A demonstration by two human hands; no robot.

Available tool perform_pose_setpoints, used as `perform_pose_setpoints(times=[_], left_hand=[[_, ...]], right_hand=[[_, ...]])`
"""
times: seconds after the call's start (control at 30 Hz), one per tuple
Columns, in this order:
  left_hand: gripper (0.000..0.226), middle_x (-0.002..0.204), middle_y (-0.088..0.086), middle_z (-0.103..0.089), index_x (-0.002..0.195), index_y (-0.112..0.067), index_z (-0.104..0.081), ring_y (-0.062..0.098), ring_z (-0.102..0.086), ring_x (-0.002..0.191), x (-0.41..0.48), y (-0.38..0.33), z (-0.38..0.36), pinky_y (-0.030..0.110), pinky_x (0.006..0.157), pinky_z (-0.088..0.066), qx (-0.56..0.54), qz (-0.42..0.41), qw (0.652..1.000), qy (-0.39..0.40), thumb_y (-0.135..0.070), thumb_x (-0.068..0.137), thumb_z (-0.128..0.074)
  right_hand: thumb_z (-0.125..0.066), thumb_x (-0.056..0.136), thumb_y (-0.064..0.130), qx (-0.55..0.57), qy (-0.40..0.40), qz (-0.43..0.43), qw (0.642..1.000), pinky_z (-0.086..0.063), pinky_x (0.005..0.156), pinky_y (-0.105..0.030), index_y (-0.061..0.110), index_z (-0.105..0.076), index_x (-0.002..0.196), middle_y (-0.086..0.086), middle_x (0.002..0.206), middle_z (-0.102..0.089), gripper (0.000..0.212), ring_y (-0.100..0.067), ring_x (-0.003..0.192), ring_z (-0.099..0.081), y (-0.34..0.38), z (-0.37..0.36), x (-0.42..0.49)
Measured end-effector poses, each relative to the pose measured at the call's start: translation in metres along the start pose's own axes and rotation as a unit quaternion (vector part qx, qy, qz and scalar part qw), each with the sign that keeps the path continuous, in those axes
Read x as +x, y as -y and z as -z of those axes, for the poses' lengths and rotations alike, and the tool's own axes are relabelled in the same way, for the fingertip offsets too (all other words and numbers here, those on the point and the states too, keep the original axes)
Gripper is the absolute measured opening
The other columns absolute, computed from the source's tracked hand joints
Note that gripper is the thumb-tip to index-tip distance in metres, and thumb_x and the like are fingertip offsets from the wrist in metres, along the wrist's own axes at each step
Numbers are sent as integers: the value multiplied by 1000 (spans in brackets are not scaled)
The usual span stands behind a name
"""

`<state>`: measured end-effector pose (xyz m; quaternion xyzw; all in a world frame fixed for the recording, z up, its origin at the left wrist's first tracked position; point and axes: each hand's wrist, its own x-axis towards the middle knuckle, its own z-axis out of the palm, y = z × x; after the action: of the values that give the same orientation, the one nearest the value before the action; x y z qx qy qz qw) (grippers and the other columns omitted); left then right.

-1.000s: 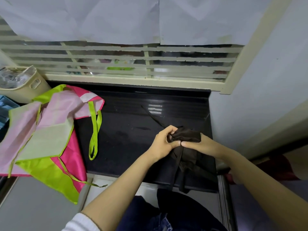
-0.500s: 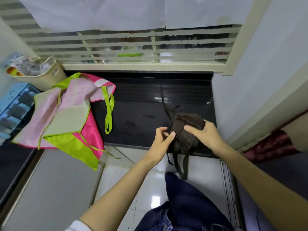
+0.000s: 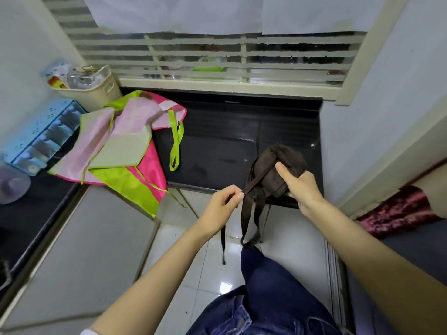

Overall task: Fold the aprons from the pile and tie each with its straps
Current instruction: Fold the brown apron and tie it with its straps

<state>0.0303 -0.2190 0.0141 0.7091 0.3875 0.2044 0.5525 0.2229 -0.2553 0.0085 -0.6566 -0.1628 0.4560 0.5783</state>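
Note:
A dark brown apron (image 3: pixel 273 175), folded into a tight bundle, is held just above the front right edge of the black counter (image 3: pixel 217 151). My right hand (image 3: pixel 298 187) grips the bundle from the right, thumb on top. My left hand (image 3: pixel 223 206) pinches one brown strap (image 3: pixel 254 183) that runs taut from the bundle. Other strap ends (image 3: pixel 248 226) hang loose below toward my knee. A pile of pink and lime-green aprons (image 3: pixel 116 153) lies spread on the counter's left side.
A beige basket (image 3: pixel 96 89) with clear items stands at the back left by the slatted window. A blue plastic rack (image 3: pixel 41 134) sits further left. White floor tiles and my jeans-clad leg (image 3: pixel 271 298) are below. A wall closes the right side.
The view has tilted down and pulled back. My left hand has drawn a strap out to the left of the bundle, while my right hand keeps hold of the bundle.

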Motion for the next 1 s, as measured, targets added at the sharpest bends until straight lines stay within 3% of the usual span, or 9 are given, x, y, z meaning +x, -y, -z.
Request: perform_pose_setpoints(times=[0.13,0.27,0.4,0.53,0.67,0.73,0.8,0.93,1.0], left_hand=[[29,97,-9,-67,94,-34,-65,0,-59,95,-6,-9,2,11,85,-43,16,-41,999,-12,-10,97,-49],[26,96,2,-55,89,-31,-61,2,-51,93,-5,-12,-1,8,85,-37,55,-79,992,-83,-11,97,-48],[25,111,-8,-50,82,-25,-53,-6,-46,108,0,-18,7,3,89,-31,28,-89,979,-182,-9,98,-43],[9,105,-7,-56,90,-23,-45,4,-54,87,9,-23,14,14,77,-43,-42,2,993,-114,-18,96,-50],[43,94,0,-63,113,-15,-44,12,-62,84,25,-16,12,22,75,-50,-4,94,993,-69,-24,82,-72],[23,82,0,-64,100,-9,-56,14,-63,76,33,-10,16,31,76,-51,36,63,995,-70,-20,84,-69],[10,69,-4,-55,84,-9,-58,11,-51,66,40,-4,27,28,69,-43,77,35,993,-84,-17,89,-63],[23,71,-9,-57,73,-26,-56,4,-52,68,59,1,57,17,66,-39,151,7,982,-117,-12,91,-59],[28,84,-3,-62,75,-32,-57,10,-57,81,72,3,69,23,75,-42,141,16,981,-133,-9,90,-58]], right_hand=[[-70,82,33,-13,-23,-11,1000,-51,91,-35,18,-62,106,-3,106,-67,29,-18,99,-63,-4,-6,-2],[-65,86,36,20,13,-33,999,-52,90,-34,17,-63,104,-3,105,-69,26,-17,99,-64,-2,-14,-7],[-60,89,35,37,76,-25,996,-50,90,-31,24,-62,97,2,104,-69,14,-13,100,-64,4,-19,-9],[-61,88,31,30,79,-1,996,-50,91,-33,24,-64,101,0,106,-69,14,-14,100,-64,13,-27,-2],[-63,88,28,-19,95,32,995,-51,92,-33,24,-64,103,-1,108,-69,16,-14,100,-64,23,-33,7],[-64,87,28,-44,93,40,994,-49,94,-33,25,-63,100,0,108,-68,13,-15,102,-63,30,-34,12],[-67,86,27,-51,85,38,994,-49,95,-34,22,-63,105,-2,109,-67,20,-16,103,-62,37,-35,19],[-71,82,25,-82,76,61,992,-47,91,-28,14,-62,117,1,110,-65,37,-14,102,-60,47,-37,33],[-73,80,26,-105,73,73,989,-46,87,-24,15,-61,118,2,108,-65,41,-14,101,-60,51,-38,40]])
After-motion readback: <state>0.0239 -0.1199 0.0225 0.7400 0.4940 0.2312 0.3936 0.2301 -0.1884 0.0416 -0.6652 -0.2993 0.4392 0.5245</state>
